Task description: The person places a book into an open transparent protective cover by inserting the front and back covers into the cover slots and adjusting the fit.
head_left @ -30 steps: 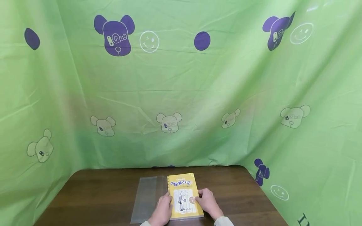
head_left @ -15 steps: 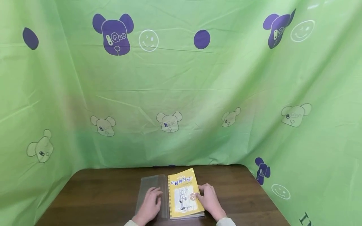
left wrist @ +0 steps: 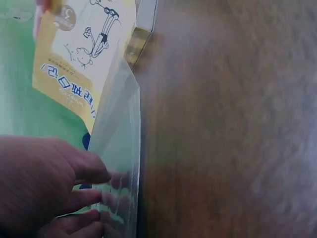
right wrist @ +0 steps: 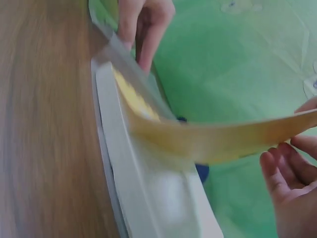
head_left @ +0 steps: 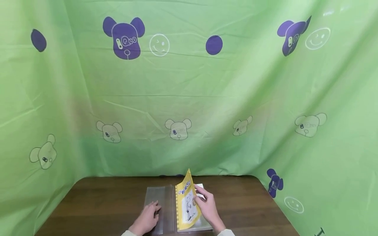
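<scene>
A yellow paperback comic book (head_left: pixel 182 196) lies on the table with its front cover raised, the white pages (right wrist: pixel 163 203) showing beneath. My right hand (head_left: pixel 207 206) pinches the free edge of that cover between thumb and fingers; in the right wrist view the cover (right wrist: pixel 213 141) bends up from the spine. Left of the spine, a clear plastic book cover (head_left: pixel 154 194) is spread flat, and it also runs beneath the book. My left hand (head_left: pixel 147 217) rests on its left flap, fingers loosely extended; the left wrist view shows the fingertips (left wrist: pixel 94 198) on the glossy plastic.
The dark wooden table (head_left: pixel 97 206) has rounded far corners. A green cloth (head_left: pixel 206 144) printed with bear heads and smiley faces hangs close behind the table and along both sides.
My left hand has let go of the book's left side and moved left onto the plastic. My right hand has lifted the front cover, swinging it up and leftward off the pages.
</scene>
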The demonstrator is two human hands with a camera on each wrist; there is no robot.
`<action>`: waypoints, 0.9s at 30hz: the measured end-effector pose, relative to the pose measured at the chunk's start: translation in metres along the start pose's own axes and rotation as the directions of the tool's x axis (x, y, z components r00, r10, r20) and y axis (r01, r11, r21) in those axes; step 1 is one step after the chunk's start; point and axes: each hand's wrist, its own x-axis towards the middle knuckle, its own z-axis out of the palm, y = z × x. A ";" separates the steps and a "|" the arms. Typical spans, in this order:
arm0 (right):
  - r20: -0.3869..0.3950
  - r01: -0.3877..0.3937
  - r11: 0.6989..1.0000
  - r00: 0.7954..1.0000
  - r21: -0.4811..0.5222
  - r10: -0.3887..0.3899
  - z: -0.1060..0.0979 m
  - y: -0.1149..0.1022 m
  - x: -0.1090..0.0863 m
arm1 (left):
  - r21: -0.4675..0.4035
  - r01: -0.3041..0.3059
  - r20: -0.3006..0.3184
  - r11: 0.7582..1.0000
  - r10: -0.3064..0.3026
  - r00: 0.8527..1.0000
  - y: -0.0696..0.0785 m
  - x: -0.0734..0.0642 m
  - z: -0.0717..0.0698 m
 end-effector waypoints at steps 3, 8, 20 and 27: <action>0.089 0.018 1.000 0.996 0.004 -0.018 0.009 -0.002 0.001 | -0.004 -0.013 0.025 1.000 0.013 1.000 -0.001 -0.001 -0.002; 0.242 0.104 0.968 0.969 -0.229 -0.046 0.018 -0.013 0.005 | -0.034 -0.035 0.027 0.999 0.036 0.999 -0.004 -0.001 -0.007; 0.320 0.200 0.853 0.946 -0.482 -0.041 0.055 0.003 0.005 | -0.061 -0.020 0.027 0.998 0.022 0.999 -0.005 -0.003 -0.012; 0.355 0.187 0.805 0.934 -0.563 0.032 0.071 0.003 0.002 | -0.065 0.001 0.046 0.998 0.002 0.999 -0.007 -0.001 -0.011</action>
